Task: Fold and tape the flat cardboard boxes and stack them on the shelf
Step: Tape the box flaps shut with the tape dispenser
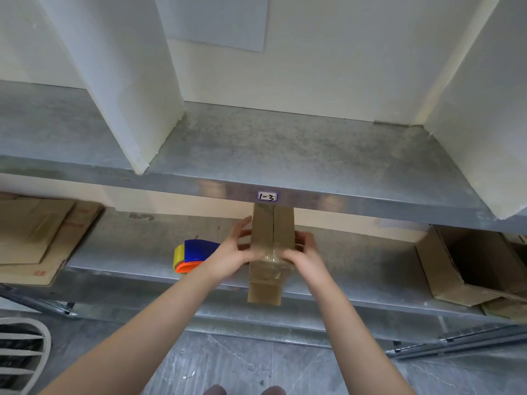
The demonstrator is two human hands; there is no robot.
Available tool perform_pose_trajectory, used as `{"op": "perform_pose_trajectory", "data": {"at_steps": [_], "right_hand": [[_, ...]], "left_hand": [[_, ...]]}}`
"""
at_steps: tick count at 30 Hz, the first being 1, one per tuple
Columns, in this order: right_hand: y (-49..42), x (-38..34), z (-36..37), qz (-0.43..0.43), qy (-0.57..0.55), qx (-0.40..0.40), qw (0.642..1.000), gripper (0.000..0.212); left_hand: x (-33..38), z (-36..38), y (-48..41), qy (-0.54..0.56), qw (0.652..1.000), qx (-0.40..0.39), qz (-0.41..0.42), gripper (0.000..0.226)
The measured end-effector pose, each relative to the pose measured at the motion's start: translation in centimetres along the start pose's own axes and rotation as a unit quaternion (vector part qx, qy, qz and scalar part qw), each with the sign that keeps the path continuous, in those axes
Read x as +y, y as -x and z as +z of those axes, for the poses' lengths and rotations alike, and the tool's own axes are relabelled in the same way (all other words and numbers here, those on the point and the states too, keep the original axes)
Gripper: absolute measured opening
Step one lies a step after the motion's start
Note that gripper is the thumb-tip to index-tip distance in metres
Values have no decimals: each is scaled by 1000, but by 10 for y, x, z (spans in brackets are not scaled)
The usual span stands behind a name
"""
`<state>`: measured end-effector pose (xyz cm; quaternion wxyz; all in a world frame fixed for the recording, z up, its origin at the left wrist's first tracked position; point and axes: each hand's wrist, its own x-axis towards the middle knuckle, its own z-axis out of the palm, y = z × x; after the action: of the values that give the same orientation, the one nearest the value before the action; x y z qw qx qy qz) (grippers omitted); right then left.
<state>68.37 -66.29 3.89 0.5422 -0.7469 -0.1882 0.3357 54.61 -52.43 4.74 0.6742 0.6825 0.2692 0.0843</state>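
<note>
Several flat blanks (37, 238): stacked at the far left of the lower shelf (137, 240), not yet folded.
Tape dispenser (194, 253): lies on the same shelf, just beside the left hand (231, 255); nobody holds it.
Left hand: clasps the folded box (262, 226) at its left wall, fingers along the side, thumb on top.
Folded box: narrow, at the lower shelf's front edge with its near end overhanging and its far end under the lip of the upper shelf (285, 149). The centre seam is closed, and clear tape (271, 262) covers the seam's near end and runs down the near face.
Right hand (306, 256): grips the right wall, thumb on the tape.
Open box (456, 263): lies on its side, far right.
Handling, judged: empty, so light. The board is stiff at edges and corners and yields mid-panel; the tape film is glossy, likely slippery.
Hold, advised: both long sides near the corners, off the tape, without squeezing across the seam.
</note>
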Motion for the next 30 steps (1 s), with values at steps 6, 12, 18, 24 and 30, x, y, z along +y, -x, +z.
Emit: {"op": "perform_pose_trajectory", "data": {"at_steps": [6,12,18,24,30], "right_hand": [[25,8,8,-22,-4,33,999,52],[49,-3,-4,-54,-16,7,998,53],[70,-16,-8,-77,15,28,996,45],[90,-20,-12,-113,-64,39,991,46],[85,-7,-8,-108,-84,78,988,56]], "left_hand": [[-5,6,18,7,999,33,4,78],[3,21,38,81,993,84,36,48],[19,26,59,-24,991,114,59,16],[21,36,76,90,989,77,91,54],[11,41,69,120,988,74,63,60]]}}
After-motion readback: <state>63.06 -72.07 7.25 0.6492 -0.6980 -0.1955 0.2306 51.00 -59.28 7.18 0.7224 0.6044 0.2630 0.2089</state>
